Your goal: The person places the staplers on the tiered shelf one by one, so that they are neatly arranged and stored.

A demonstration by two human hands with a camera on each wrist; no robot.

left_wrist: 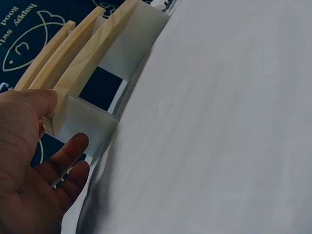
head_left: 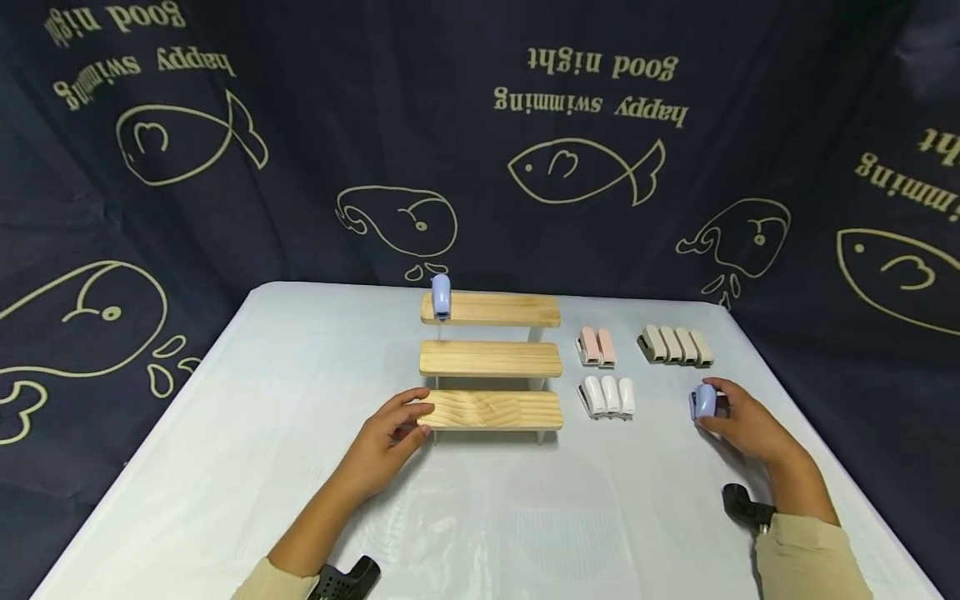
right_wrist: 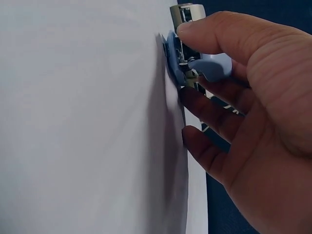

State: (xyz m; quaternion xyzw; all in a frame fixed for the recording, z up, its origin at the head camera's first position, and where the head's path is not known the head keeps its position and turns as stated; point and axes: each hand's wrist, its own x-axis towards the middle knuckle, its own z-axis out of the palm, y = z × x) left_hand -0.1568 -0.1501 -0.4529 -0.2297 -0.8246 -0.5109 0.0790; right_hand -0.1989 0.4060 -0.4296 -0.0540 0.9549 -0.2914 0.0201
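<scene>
A three-tier wooden display stand rests on the table, its boards stepped up toward the back. My left hand grips the left end of the lowest board, thumb on one face and a finger behind; the other fingers are off it. To the right, my right hand pinches a small blue stapler between thumb and fingers, down at the tabletop. From the right wrist view, the thumb lies across the blue stapler, hiding part of it. Another blue stapler sits at the left end of the top board.
Right of the stand are two pink staplers, with three white staplers in front of them. Farther right stands a row of several beige staplers. A white cloth covers the table; a dark printed curtain hangs behind.
</scene>
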